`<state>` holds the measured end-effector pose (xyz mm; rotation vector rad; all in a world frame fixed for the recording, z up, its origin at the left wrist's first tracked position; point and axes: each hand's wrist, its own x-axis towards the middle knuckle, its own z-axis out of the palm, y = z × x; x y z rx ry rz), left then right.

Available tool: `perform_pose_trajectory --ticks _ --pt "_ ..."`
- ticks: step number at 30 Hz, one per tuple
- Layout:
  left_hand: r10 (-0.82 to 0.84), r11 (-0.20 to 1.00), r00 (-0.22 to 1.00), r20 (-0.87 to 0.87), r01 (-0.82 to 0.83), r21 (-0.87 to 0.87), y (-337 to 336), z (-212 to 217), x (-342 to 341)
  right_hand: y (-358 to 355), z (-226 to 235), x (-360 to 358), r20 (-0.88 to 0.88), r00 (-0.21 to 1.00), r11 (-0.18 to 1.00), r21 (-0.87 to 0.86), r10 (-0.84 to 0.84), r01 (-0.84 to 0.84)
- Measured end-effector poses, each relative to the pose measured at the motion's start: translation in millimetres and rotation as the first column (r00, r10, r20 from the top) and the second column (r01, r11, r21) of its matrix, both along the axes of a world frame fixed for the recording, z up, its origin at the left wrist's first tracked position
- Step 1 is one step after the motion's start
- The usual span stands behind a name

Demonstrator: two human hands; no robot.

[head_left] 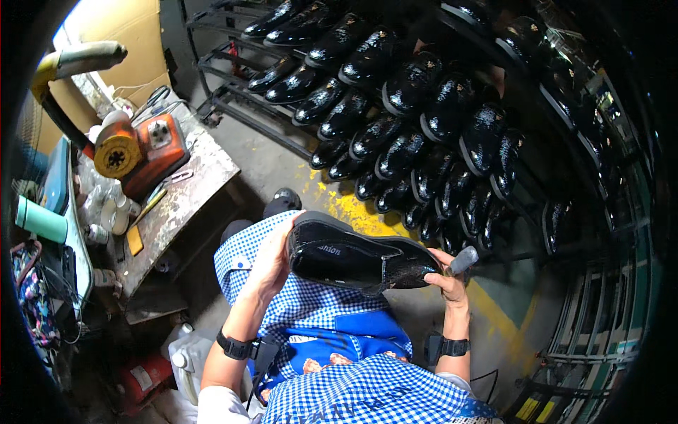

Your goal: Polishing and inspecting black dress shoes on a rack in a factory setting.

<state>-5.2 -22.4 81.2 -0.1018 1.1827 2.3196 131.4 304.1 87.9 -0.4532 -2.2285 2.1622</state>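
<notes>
Left hand (272,258) grips the heel of one glossy black loafer (360,258), right hand (448,279) fingers pinch a grey tool (464,260) at its toe, with rows of shiny loafers (424,120) already filling the rack (233,85).

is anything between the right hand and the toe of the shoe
Nothing visible. The right hand sits at the toe of the shoe, holding a small grey tool beside it, while the left hand grips the heel end.
</notes>
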Motion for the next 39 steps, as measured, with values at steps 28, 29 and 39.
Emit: perform_pose_trajectory --ticks 28,29,39 --pt "0.268 0.661 0.78 -0.566 -0.576 -0.481 -65 -113 8 -296 123 -391 -0.447 0.867 0.735 0.661 0.219 0.154" --pt "0.285 0.667 0.776 -0.563 -0.583 -0.465 -66 -113 7 -304 127 -398 -0.467 0.85 0.714 0.679 0.244 0.169" --pt "0.334 0.681 0.79 -0.514 -0.579 -0.447 -67 -120 2 -379 137 -454 -0.531 0.805 0.653 0.712 0.262 0.257"
